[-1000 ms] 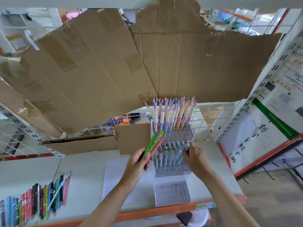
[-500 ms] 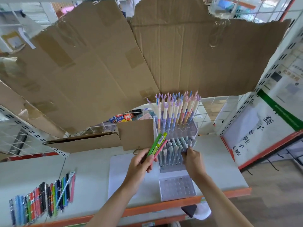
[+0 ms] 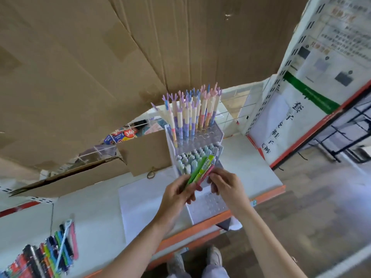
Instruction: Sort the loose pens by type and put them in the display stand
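Big sheets of brown corrugated cardboard (image 3: 120, 67) fill the whole upper half, leaning over a white shelf top with an orange front edge (image 3: 96, 213). On the right there's a white poster with a green stripe and black characters (image 3: 297, 117) propped against the upright.

Middle of the shelf: a clear acrylic stepped display stand with rows of round holes (image 3: 208, 205). Its back tier holds tall pastel pens with little branching tops (image 3: 192, 113), the middle tier is packed with short pale blue-green capped pens (image 3: 192, 159), and the front tier's holes look bare.

Down in the left corner, a row of loose multicoloured pens (image 3: 46, 255) lies flat on the shelf, well apart from the stand.

Hands are right in front of the stand's middle tier. The left hand (image 3: 176, 195) grips a small bunch of green and pink pens (image 3: 200, 171) — tips angled up toward the stand. The right hand (image 3: 226, 185) has its fingertips curled onto the pink one in that bunch — pinching it, as far as I can tell.
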A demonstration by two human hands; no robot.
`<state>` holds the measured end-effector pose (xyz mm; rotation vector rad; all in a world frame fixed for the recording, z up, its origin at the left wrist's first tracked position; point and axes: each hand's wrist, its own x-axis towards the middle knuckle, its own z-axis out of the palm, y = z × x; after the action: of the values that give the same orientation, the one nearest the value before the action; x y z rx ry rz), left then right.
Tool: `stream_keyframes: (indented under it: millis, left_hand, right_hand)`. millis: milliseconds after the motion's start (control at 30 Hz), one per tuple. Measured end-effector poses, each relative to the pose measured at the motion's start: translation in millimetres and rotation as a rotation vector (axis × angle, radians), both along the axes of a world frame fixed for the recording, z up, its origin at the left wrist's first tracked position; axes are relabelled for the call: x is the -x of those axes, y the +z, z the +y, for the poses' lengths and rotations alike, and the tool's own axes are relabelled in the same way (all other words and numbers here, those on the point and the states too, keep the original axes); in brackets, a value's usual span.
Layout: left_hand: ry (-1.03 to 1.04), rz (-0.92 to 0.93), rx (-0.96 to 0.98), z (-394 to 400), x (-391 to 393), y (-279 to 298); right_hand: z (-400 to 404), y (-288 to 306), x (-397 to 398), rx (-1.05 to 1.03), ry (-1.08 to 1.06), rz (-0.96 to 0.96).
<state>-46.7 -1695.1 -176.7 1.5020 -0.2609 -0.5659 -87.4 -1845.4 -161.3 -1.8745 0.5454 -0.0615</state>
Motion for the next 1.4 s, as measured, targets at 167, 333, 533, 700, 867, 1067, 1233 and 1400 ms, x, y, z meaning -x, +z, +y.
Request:
stream_keyframes:
  millis: [167,333,533,700,867,1067,1233,1400]
  left_hand:
    - [-0.019,-0.075,-0.019,-5,8,-5]
    - [0.130,-0.281,-0.064,3,4,-51]
    - [0.190,-0.517,-0.149,27,7,-120]
    - [0.236,-0.534,-0.096,30,7,-177]
    - [0.264,-0.483,-0.073,31,3,-226]
    - [0.207,-0.399,-0.060,33,3,-261]
    - [0.199,-0.409,-0.066,36,0,-264]
    - [0.156,-0.432,-0.132,37,-2,-268]
  right_hand:
    - [10,11,2,0.049,0.153,-0.041]
    - [9,-31,-2,-0.047,0.056,-0.127]
    - [12,-109,6,0.187,0.261,-0.078]
    - [23,-179,-1,0.453,0.258,-0.176]
    - [33,-193,-5,0.648,0.181,-0.260]
    - [50,-190,1,0.736,0.193,-0.184]
    - [58,-209,-3,0.751,0.158,-0.033]
    - [63,-212,-3,0.724,0.065,-0.055]
